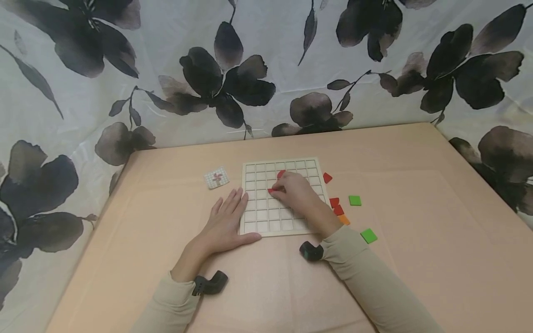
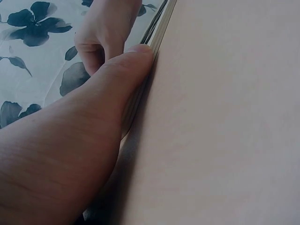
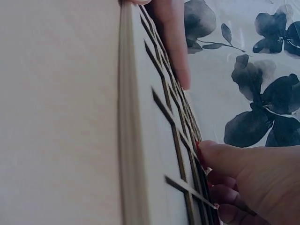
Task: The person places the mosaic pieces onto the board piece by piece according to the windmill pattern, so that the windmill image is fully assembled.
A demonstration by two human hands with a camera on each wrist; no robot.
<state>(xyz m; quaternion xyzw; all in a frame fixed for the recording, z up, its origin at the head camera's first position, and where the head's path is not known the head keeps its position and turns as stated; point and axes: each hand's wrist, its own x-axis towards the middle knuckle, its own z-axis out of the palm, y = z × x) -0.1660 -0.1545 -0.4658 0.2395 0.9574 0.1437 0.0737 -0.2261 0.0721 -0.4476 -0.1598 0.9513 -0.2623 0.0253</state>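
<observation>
A pale wooden board (image 1: 260,226) with a square grid of grooves lies on the table. My right hand (image 1: 295,192) is over its middle and pinches a small red tile (image 1: 271,190) between thumb and fingers. Just beyond the fingers, a second red piece (image 1: 281,174) sits on the grid, partly covered by the hand. My left hand (image 1: 226,222) rests at the board's left side with fingers extended, its thumb touching the front left corner. In the right wrist view, the right thumb and fingers (image 3: 225,157) meet low at the grid, with a bit of red showing.
Right of the board lie a red tile (image 1: 327,177), two more red tiles (image 1: 338,210), an orange tile (image 1: 343,219) and two green tiles (image 1: 355,200). A small gridded card (image 1: 217,178) with a reddish pattern lies left of the board. A floral cloth (image 1: 166,60) hangs behind the table.
</observation>
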